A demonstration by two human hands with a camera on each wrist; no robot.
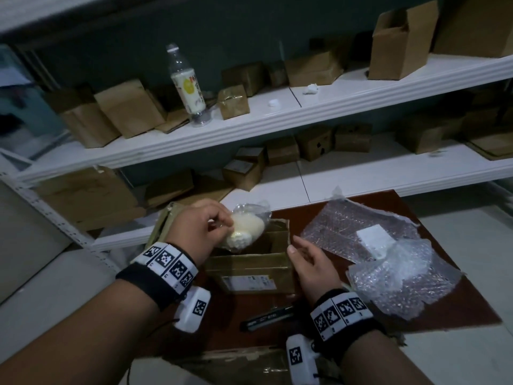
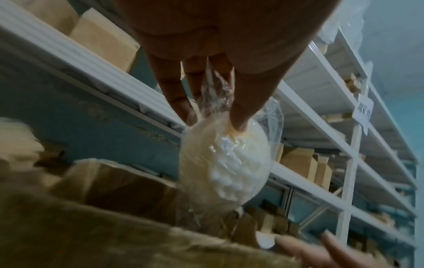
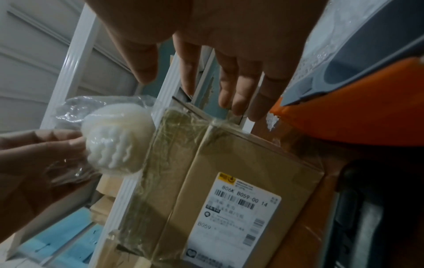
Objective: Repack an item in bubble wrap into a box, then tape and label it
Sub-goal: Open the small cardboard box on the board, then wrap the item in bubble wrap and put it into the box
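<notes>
Hiding part of the bagged item [image 1: 244,232]: left hand [image 1: 194,232].

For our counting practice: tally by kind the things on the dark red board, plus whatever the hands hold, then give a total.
cardboard box: 1
bagged cream item, pinched by the left hand: 1
bubble wrap sheets: 2
white slip: 1
black cutter: 1
Total: 6

Two hands: left hand [image 1: 195,227], right hand [image 1: 312,266]. One wrapped item [image 1: 244,230], one open box [image 1: 254,266], two bubble wrap sheets [image 1: 358,232] (one crumpled), one bottle [image 1: 187,84], one cutter [image 1: 268,318].
</notes>
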